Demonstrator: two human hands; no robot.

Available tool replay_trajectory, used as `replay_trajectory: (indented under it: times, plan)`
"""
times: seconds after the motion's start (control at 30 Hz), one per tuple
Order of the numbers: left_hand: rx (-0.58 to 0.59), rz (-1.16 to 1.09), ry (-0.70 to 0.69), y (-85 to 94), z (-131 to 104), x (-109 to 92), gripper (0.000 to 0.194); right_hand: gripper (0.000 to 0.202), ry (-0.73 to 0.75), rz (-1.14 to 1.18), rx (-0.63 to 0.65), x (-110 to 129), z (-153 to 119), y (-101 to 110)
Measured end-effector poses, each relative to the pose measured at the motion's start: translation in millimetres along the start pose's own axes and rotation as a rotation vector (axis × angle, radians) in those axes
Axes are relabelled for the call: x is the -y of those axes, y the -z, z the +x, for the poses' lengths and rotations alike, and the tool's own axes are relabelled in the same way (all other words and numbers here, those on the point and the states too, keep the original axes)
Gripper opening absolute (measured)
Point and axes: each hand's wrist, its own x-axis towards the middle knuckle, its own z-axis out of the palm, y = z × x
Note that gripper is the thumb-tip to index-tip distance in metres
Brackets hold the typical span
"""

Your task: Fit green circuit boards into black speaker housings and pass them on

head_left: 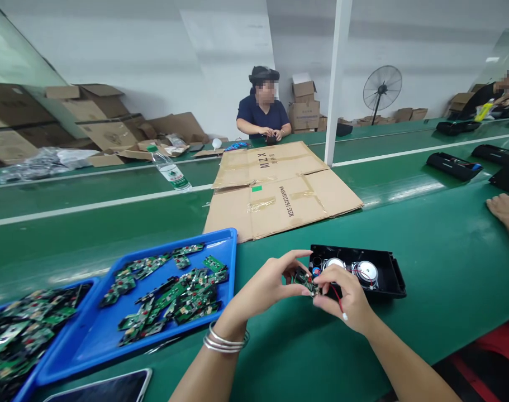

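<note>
My left hand (266, 286) and my right hand (346, 296) meet over a small green circuit board (305, 281), both pinching it just in front of an open black speaker housing (391, 273). Two round silver speaker cones (366, 272) sit inside the housing. A thin red wire (337, 298) runs from the board under my right hand. Silver bangles circle my left wrist. The blue tray (220, 241) with several green circuit boards lies to the left of my left hand.
A second blue tray (36, 375) of boards sits at far left, a phone (107, 388) at the near edge. Flattened cardboard (279, 190) and a water bottle (170, 171) lie on the green belt. A co-worker sits opposite; another person's hand (508, 211) rests at right, near black housings (453, 165).
</note>
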Motion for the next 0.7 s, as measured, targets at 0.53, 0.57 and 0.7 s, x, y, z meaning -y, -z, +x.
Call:
replay_trajectory:
  times: [0.53,0.57,0.7]
  plan:
    - [0.013,0.385,-0.075,-19.2,-10.4,-7.9,0.069,0.012,-0.069,-0.205,-0.056,-2.7,-3.6,-18.5]
    - [0.002,0.403,-0.088,-18.5,-11.9,-7.2,0.068,0.012,-0.081,-0.22,-0.023,-2.4,-1.4,-19.7]
    - [-0.053,0.344,-0.098,-0.7,-19.5,-4.8,0.059,0.012,-0.129,-0.283,0.183,2.9,25.9,-27.9]
